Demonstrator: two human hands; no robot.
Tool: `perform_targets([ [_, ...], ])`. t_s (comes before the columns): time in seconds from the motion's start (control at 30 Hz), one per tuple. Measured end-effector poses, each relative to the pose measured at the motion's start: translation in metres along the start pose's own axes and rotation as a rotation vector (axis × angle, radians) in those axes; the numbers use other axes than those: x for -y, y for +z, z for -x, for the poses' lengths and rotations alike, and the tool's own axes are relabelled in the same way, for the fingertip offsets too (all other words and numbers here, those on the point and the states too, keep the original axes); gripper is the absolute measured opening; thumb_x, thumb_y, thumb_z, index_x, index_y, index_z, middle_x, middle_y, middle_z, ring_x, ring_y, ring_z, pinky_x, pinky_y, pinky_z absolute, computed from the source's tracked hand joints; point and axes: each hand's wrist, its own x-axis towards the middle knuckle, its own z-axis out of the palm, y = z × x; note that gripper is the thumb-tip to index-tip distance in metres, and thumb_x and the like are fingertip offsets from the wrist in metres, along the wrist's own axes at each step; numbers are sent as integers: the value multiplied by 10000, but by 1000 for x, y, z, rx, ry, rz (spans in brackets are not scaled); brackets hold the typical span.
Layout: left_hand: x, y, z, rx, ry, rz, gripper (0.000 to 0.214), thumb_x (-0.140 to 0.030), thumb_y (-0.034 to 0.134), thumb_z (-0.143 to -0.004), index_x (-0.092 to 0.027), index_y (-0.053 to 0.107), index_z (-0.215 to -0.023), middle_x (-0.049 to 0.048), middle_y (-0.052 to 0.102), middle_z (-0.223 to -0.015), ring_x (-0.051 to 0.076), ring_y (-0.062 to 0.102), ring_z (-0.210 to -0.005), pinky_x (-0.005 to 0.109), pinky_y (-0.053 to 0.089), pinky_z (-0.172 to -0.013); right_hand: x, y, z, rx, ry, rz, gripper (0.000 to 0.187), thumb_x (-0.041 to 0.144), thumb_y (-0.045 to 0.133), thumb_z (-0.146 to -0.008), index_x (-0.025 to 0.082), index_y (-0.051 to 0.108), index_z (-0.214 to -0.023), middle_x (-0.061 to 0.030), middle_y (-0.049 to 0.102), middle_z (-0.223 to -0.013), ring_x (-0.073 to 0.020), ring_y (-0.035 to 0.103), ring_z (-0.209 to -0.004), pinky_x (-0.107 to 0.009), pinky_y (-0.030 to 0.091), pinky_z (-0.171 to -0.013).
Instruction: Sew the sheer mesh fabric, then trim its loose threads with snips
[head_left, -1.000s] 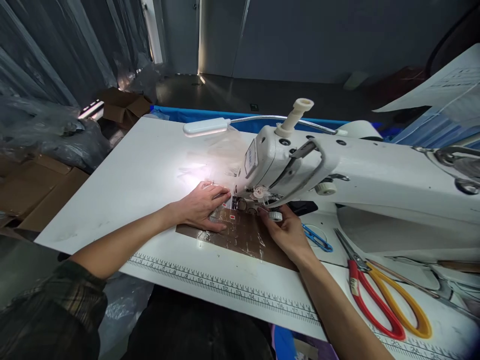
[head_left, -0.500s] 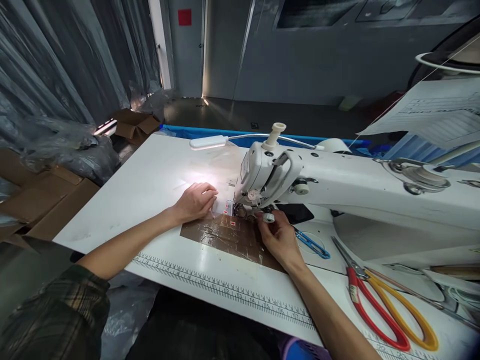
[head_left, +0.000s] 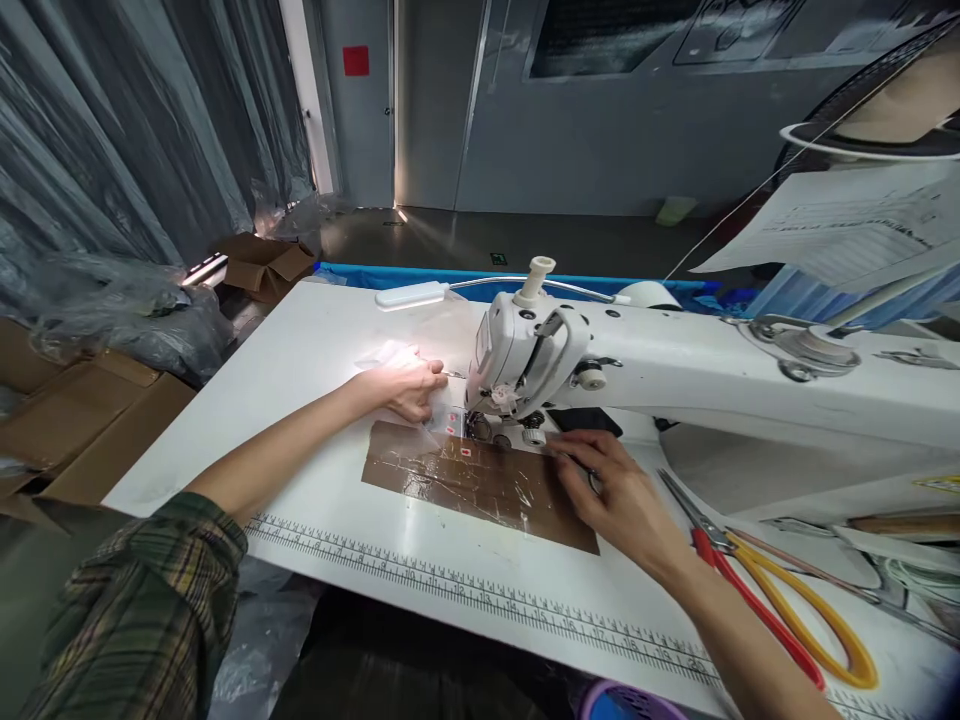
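At the left of the sewing machine head (head_left: pixel 501 350), my left hand (head_left: pixel 411 388) is closed on thin, sheer white material (head_left: pixel 386 355), washed out by the lamp. Clear film with small red marks (head_left: pixel 452 422) runs from there to the presser foot area. A brown, glossy sheet (head_left: pixel 465 480) lies flat on the table just in front of the needle area. Over its right end is my right hand (head_left: pixel 611 490), fingers curled, with a small dark ring-like piece (head_left: pixel 594 481) showing between them. What it belongs to is hidden by the hand.
Red-and-yellow-handled scissors (head_left: pixel 757 570) lie to the right. A printed ruler (head_left: pixel 480 595) runs along the front edge of the white table. Behind the right hand sits a black flat object (head_left: pixel 589 420). A lamp (head_left: pixel 412 295) hangs over the left side; cardboard boxes (head_left: pixel 97 425) stand left.
My right hand has moved right, away from the machine's foot, and now covers the spot where a blue-handled tool lay. My left hand has shifted slightly and gathered the sheer material.
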Motion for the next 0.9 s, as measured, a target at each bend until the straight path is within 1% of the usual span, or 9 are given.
perform_targets([
  [0.1, 3, -2, 12, 73, -84, 134, 338, -356, 595, -677, -179, 671, -955, 71, 670, -865, 234, 592, -742, 342, 419, -664, -19, -13, 16, -63, 27, 57, 280, 335, 479, -838, 215, 706, -948, -117, 647, -993, -277, 653, -922, -401, 547, -788],
  [0.23, 5, 5, 16, 39, -196, 375, 389, -533, 523, -776, -185, 676, -861, 46, 676, -861, 192, 585, -757, 283, 401, -614, -30, -15, 27, -76, 106, 86, 282, 333, 479, -823, 217, 709, -936, -122, 655, -987, -266, 666, -864, -376, 563, -741],
  [0.33, 8, 9, 15, 37, -239, 440, 380, -503, 447, -845, -191, 662, -812, 33, 675, -831, 167, 580, -711, 266, 390, -588, -31, -10, 27, -55, 110, 132, 286, 331, 469, -819, 224, 709, -930, -122, 656, -987, -278, 651, -923, -399, 544, -814],
  [0.43, 10, 8, 17, 32, -261, 287, 334, -427, 414, -871, -203, 661, -898, 27, 674, -774, 177, 587, -684, 278, 383, -586, -34, -6, 25, -53, 75, 189, 299, 321, 455, -830, 212, 711, -939, -127, 654, -979, -291, 629, -967, -430, 523, -859],
  [0.53, 10, 4, 22, 1, -266, 127, 306, -387, 479, -826, -182, 647, -977, 52, 680, -816, 205, 596, -712, 305, 390, -623, -40, -2, 24, -82, 44, 251, 319, 326, 448, -841, 190, 716, -946, -136, 649, -971, -307, 616, -976, -454, 517, -857],
  [0.6, 10, 2, 25, -3, -261, 115, 324, -400, 531, -793, -168, 645, -987, 66, 679, -870, 209, 596, -736, 309, 395, -638, -42, 1, 26, -111, 45, 280, 329, 330, 438, -850, 184, 715, -952, -138, 655, -964, -316, 613, -963, -475, 517, -838],
  [0.7, 13, 2, 27, -19, -248, 185, 306, -400, 592, -766, -179, 658, -969, 51, 674, -872, 194, 595, -765, 290, 398, -637, -43, 5, 29, -164, 59, 278, 351, 332, 426, -871, 163, 703, -1004, -143, 665, -965, -318, 614, -947, -480, 521, -824],
  [0.8, 18, 5, 29, 2, -236, 364, 226, -381, 603, -786, -182, 681, -863, 25, 663, -762, 158, 577, -689, 272, 397, -609, -44, 7, 31, -196, 62, 292, 411, 385, 456, -876, 107, 695, -1062, -175, 659, -974, -330, 611, -935, -468, 529, -803],
  [0.9, 23, 9, 30, -23, -230, 566, 242, -403, 614, -798, -174, 679, -756, 35, 655, -759, 155, 575, -694, 274, 418, -604, -46, 7, 32, -232, 33, 329, 444, 435, 453, -880, 101, 725, -987, -193, 661, -958, -344, 598, -901, -477, 528, -778],
])
